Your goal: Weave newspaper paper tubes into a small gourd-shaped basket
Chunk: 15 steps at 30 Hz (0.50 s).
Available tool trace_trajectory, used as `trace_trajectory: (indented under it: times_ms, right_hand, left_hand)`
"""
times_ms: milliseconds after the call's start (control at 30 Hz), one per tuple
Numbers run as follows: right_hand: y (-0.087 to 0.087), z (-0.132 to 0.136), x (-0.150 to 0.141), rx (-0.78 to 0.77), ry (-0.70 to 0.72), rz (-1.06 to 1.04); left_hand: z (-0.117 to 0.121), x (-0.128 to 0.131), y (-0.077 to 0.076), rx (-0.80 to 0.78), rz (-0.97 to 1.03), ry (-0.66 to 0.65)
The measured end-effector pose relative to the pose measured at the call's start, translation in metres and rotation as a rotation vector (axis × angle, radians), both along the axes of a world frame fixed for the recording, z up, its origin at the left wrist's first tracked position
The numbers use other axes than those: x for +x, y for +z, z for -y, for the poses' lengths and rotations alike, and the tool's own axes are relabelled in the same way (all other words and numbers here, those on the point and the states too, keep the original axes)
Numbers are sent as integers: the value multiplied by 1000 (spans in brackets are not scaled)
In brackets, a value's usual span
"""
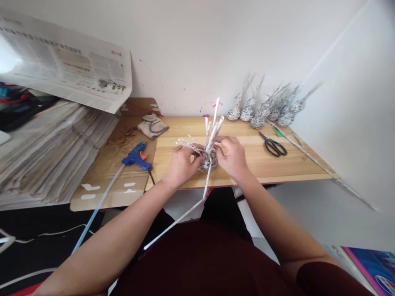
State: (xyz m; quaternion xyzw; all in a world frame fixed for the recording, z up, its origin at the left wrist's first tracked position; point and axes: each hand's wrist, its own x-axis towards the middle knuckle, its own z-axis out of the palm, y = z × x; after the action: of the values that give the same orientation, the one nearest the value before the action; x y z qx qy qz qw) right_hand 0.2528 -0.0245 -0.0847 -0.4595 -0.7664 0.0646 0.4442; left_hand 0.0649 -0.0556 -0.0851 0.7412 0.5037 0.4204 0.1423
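Observation:
A small round woven newspaper piece (206,165) rests on the wooden board near its front edge. Several rolled paper tubes (212,133) rise from its top, and others lean out to the left. My left hand (184,163) is closed on its left side, thumb against the weave near the leaning tubes. On the other side, my right hand (231,156) has its thumb and fingers closed at the base of the upright tubes. One long paper tube (207,185) hangs from the weave over the board's edge and bends toward the lower left. The fingertips are partly hidden behind the tubes.
A blue glue gun (137,158) lies on cardboard (108,196) to the left, near a glove (153,126). Stacked newspapers (55,152) stand further left. Black scissors (273,147) and a long paper stick (308,154) lie right. Several finished woven pieces (259,119) line the wall.

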Motion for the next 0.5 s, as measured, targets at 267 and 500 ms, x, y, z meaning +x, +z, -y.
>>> trace_trajectory:
  times_ms: [267, 500]
  right_hand:
    - [-1, 44, -1, -128, 76, -8]
    - [2, 44, -2, -181, 67, -73]
  left_hand:
    - [-12, -6, 9, -174, 98, -146]
    - [-11, -8, 19, -151, 14, -173]
